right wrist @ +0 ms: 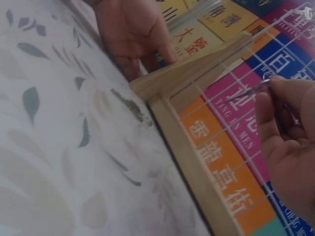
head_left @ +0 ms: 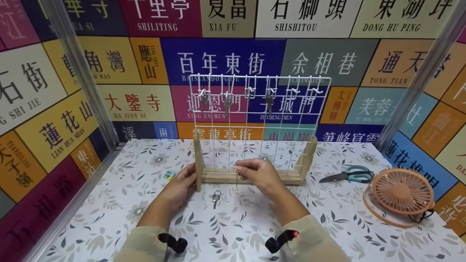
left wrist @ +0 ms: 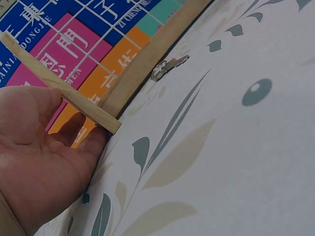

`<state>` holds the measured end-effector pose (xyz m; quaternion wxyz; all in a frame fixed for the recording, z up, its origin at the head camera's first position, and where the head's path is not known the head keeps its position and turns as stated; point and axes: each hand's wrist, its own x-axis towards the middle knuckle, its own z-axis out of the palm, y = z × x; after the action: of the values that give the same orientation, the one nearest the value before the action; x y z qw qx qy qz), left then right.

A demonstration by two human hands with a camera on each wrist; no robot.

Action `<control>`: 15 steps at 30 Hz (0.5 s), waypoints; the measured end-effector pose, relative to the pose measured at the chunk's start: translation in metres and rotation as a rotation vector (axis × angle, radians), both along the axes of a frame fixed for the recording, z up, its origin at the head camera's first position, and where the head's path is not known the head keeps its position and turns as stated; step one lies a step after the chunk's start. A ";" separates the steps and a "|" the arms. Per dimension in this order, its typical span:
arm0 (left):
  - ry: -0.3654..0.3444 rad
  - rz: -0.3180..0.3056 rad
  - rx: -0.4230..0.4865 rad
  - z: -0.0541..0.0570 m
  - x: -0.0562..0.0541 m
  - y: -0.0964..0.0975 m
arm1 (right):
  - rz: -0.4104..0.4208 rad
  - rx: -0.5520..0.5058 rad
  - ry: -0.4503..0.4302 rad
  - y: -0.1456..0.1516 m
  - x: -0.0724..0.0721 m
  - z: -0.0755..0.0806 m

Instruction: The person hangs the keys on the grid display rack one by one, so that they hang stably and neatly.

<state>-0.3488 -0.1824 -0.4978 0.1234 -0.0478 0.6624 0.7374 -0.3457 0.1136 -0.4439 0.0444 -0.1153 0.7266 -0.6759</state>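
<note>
A white wire grid rack point(head_left: 255, 127) stands upright in a wooden base point(head_left: 218, 178) on the table. My left hand point(head_left: 182, 185) grips the rack's left wooden upright point(left wrist: 74, 96) near its foot, thumb and fingers around it. My right hand point(head_left: 260, 176) pinches a key point(right wrist: 248, 92) by its head in front of the lower grid, the blade hanging down in the head view. Another key on a ring point(head_left: 216, 199) lies on the table between the hands. Several keys, one of them a grey key point(head_left: 228, 103), hang from white hooks along the grid's upper part.
Teal-handled scissors point(head_left: 347, 174) lie right of the rack, beside an orange fan point(head_left: 402, 191). A small green and yellow item point(head_left: 169, 175) sits left of the left hand. Behind the floral-patterned table point(head_left: 233, 233) rises a wall of colored signs point(head_left: 331, 60).
</note>
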 end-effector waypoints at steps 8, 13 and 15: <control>0.003 -0.002 -0.026 0.000 0.001 0.000 | -0.098 -0.251 0.054 0.023 0.011 0.046; 0.035 -0.025 -0.024 -0.001 0.001 0.000 | -0.136 -0.344 0.102 0.044 0.013 0.075; 0.036 -0.027 -0.020 0.000 0.001 0.000 | -0.140 -0.360 0.122 0.053 0.014 0.087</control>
<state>-0.3479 -0.1826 -0.4981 0.1207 -0.0268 0.6726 0.7296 -0.3317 0.1666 -0.3570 -0.0683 -0.1114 0.6015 -0.7882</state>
